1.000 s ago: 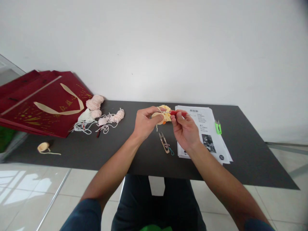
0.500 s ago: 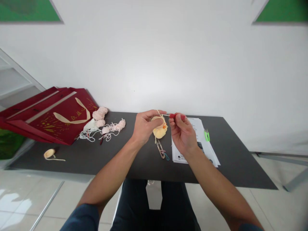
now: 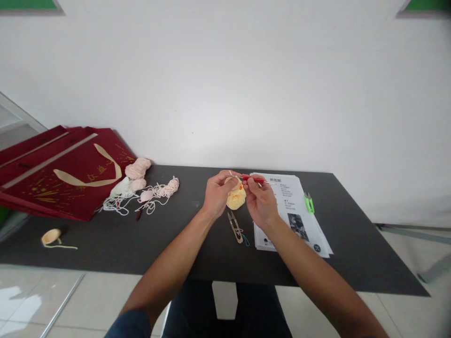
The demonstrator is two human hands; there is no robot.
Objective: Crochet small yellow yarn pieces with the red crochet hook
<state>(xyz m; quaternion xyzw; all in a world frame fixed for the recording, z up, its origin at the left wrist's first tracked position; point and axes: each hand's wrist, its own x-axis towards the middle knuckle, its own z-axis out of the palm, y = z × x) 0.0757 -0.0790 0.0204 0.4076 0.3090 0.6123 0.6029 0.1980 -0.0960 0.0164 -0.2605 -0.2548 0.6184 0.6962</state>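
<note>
My left hand [image 3: 217, 193] is closed on a small pale-yellow crochet piece [image 3: 231, 183], pinched between thumb and fingers. A tiny orange stitch marker [image 3: 241, 186] shows at its right side. My right hand [image 3: 261, 203] grips a crochet hook [image 3: 255, 179] by its red handle. The hook's thin metal shaft points left and reaches the yarn at my left fingertips; its very tip is too small to make out. Just below the piece is a yellow yarn ball [image 3: 236, 201]. Thread snips [image 3: 235, 228] lie on the table nearer to me.
Printed sheets [image 3: 299, 225] lie under my right forearm, with green-handled snips [image 3: 309, 204] at their right edge. Pink and white yarn [image 3: 138, 169] sits left beside dark-red paper bags [image 3: 81, 173]. A small cream crocheted cup [image 3: 51, 236] lies on the black table [image 3: 141, 244].
My hands have come closer together, and the hook has moved left against the crochet piece. The view has shifted slightly, so more of the printed sheets shows.
</note>
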